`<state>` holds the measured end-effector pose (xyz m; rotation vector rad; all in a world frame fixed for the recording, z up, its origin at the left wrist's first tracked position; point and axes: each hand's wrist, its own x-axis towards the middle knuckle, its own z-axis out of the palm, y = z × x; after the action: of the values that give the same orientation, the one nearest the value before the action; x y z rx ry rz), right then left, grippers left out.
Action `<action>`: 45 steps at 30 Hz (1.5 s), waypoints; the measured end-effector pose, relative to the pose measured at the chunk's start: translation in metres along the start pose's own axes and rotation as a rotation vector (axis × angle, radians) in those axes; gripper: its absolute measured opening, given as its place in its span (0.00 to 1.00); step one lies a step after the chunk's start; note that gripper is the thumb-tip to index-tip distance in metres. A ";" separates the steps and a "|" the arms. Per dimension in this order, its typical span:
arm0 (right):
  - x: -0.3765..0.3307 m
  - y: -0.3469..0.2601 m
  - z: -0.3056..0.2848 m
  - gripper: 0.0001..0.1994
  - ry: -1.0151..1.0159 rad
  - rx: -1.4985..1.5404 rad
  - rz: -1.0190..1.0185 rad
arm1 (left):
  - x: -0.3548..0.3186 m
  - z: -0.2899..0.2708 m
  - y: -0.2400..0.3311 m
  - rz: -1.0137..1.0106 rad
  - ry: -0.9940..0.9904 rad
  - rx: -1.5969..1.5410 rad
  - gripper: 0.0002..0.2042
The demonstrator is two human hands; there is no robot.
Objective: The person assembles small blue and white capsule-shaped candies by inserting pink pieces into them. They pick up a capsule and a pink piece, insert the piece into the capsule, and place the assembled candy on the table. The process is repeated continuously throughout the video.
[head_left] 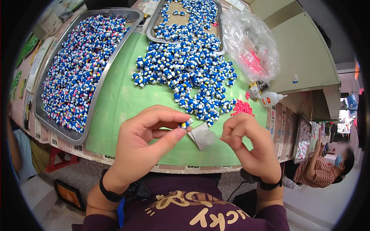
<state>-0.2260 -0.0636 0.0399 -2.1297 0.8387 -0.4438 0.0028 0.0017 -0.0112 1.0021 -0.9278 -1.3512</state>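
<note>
figurine in left hand, long axis toward upper right

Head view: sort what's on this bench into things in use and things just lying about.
In use:
- small blue figure pinched in the left hand
- tiny pink piece at the right hand fingertips
- pink pieces
- loose blue figures
- glue bottle

Lying about:
- plastic bag
- left tray of figures
- papers
</note>
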 end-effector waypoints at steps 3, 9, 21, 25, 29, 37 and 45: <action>0.000 -0.011 0.006 0.12 0.152 0.247 -0.020 | 0.001 0.013 0.001 -0.046 -0.023 -0.139 0.11; 0.004 -0.016 0.023 0.11 0.349 0.265 -0.179 | 0.003 0.031 0.001 0.030 -0.074 -0.157 0.11; -0.001 -0.008 0.044 0.13 0.510 0.176 -0.155 | 0.000 0.037 -0.005 0.360 -0.029 0.195 0.12; 0.001 -0.005 0.046 0.15 0.417 0.365 -0.092 | 0.002 0.024 -0.007 0.516 -0.072 0.373 0.13; 0.000 0.002 0.028 0.16 0.255 0.496 0.029 | 0.000 0.010 0.006 0.497 -0.187 0.411 0.12; -0.045 0.057 -0.015 0.10 0.408 -0.028 0.224 | -0.021 -0.131 0.034 0.658 0.564 0.924 0.07; -0.038 0.067 0.003 0.09 0.228 -0.167 0.200 | 0.015 -0.065 0.035 0.392 0.624 1.126 0.10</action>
<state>-0.2800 -0.0670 -0.0150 -2.1445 1.2442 -0.5334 0.0755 -0.0122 0.0002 1.8041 -1.2941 -0.0413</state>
